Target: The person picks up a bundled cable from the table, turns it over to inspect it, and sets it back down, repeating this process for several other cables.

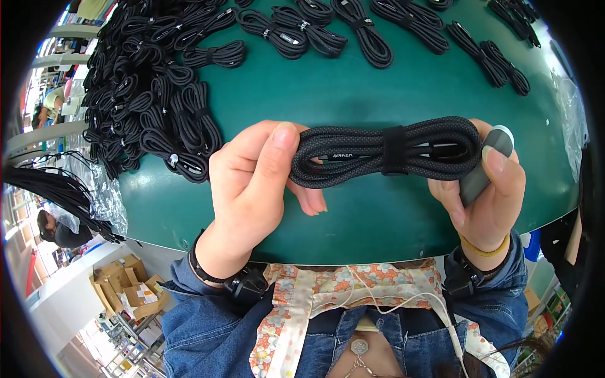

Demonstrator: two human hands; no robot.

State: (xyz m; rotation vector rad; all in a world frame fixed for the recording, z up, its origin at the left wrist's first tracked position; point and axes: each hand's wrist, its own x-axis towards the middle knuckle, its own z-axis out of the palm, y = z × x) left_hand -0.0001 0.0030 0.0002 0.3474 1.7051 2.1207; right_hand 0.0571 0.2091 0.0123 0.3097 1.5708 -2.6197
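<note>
Head view: the coiled cable is held level just right of the frame's middle, above the green table. Your hands are apart, one at each end of it. Your left hand pinches the left end, thumb in front and fingertips showing below; this probably steadies the loops without covering the middle. Your right hand is clamped on a grey object with a pale rounded end, thumb pressed on it, beside the coil's right end. Fingers seem to support that end from behind, though how firmly you cannot tell here. With the grip at the ends, the black strap stays uncovered, as does the dark connector inside the loops; the broad side faces the camera, likely so you can look it over. Upper left, a heap of cables lies overlapping, seemingly massed to save space. Along the top edge, separate bundles lie more spread out, perhaps so each can be picked up singly. Both groups leave table surface bare under your hands, presumably as working room.
</note>
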